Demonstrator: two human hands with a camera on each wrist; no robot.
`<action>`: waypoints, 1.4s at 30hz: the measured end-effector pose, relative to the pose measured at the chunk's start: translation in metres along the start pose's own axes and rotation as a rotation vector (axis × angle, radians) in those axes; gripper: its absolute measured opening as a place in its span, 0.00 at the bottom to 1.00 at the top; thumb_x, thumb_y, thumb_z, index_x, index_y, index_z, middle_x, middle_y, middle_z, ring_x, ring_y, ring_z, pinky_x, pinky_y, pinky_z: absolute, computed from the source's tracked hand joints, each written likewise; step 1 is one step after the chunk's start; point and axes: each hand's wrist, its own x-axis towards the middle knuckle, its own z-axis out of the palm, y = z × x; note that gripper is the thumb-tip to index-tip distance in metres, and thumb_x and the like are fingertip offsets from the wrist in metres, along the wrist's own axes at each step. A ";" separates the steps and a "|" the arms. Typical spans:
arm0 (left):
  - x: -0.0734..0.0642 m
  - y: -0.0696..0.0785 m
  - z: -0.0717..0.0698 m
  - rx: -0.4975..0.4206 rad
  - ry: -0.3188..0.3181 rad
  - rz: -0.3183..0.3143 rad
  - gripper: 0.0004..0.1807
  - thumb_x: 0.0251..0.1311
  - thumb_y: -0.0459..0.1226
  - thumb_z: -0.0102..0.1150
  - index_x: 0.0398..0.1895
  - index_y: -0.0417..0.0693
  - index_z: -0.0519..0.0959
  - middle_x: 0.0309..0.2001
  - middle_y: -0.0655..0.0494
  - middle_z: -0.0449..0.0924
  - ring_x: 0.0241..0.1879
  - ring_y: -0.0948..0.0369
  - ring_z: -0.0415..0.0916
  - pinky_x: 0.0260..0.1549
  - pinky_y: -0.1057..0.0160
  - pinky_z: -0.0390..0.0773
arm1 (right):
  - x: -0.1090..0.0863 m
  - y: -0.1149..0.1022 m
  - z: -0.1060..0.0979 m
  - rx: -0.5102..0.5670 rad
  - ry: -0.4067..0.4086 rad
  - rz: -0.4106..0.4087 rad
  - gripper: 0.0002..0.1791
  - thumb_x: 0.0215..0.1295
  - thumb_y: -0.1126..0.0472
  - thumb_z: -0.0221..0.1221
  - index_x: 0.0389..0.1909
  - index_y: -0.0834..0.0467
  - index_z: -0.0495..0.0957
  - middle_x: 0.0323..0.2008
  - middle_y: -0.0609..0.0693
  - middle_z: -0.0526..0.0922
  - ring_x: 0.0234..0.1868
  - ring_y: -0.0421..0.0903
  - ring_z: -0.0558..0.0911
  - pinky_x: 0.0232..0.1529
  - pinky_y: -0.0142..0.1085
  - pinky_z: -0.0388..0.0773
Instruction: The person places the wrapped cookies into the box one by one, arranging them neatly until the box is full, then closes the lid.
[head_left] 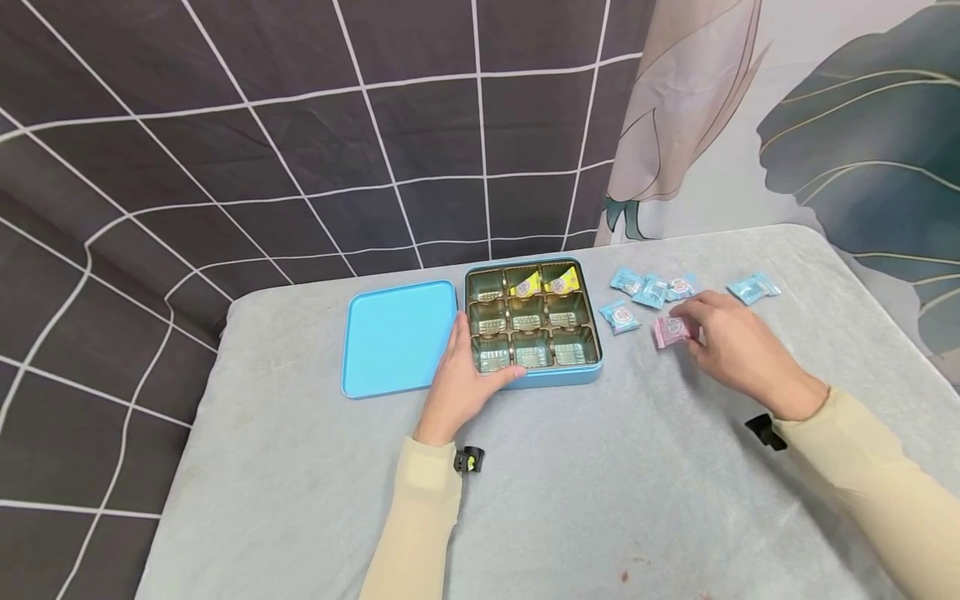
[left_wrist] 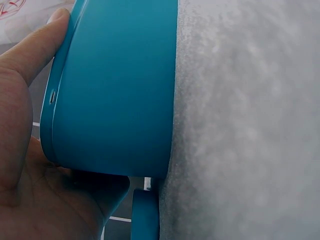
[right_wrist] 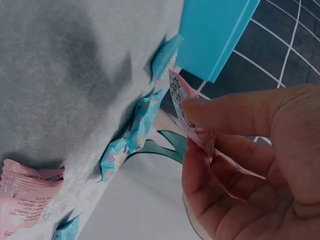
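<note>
In the head view my left hand (head_left: 461, 375) grips the near left corner of a blue tin box (head_left: 558, 377), thumb on the front rim and fingers along its left side. The tin has a gold insert with several compartments. Yellow wrapped candies (head_left: 562, 282) lie in its back middle and back right compartments. To the right of the tin, my right hand (head_left: 738, 343) pinches a pink wrapped candy (head_left: 671, 331) between thumb and fingers. In the right wrist view this candy is held above the cloth.
A blue lid (head_left: 400, 337) lies left of the tin. Several blue wrapped candies (head_left: 619, 317) are spread right of it, with one blue candy (head_left: 753, 288) farther right. Another pink candy (right_wrist: 31, 197) lies on the grey cloth (right_wrist: 55, 100) in the right wrist view. Curtains hang behind.
</note>
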 end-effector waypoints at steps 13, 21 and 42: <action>-0.001 0.000 0.000 -0.006 0.000 -0.002 0.69 0.50 0.59 0.74 0.81 0.41 0.38 0.81 0.45 0.36 0.79 0.51 0.39 0.74 0.49 0.50 | 0.008 -0.003 -0.005 0.014 0.013 0.051 0.20 0.50 0.77 0.67 0.47 0.74 0.80 0.45 0.69 0.76 0.36 0.57 0.78 0.34 0.52 0.76; 0.000 0.000 0.001 -0.007 0.006 -0.003 0.69 0.50 0.60 0.74 0.81 0.41 0.38 0.81 0.45 0.37 0.79 0.51 0.39 0.73 0.49 0.50 | 0.012 -0.005 -0.009 0.028 0.035 0.066 0.21 0.51 0.76 0.68 0.48 0.74 0.80 0.45 0.67 0.76 0.33 0.55 0.79 0.35 0.51 0.75; 0.000 0.000 0.000 0.005 0.000 -0.009 0.69 0.50 0.60 0.73 0.81 0.41 0.38 0.81 0.46 0.37 0.78 0.52 0.40 0.73 0.49 0.51 | 0.030 -0.019 -0.012 0.064 0.102 0.074 0.20 0.52 0.78 0.60 0.49 0.73 0.81 0.47 0.66 0.77 0.38 0.56 0.79 0.38 0.49 0.73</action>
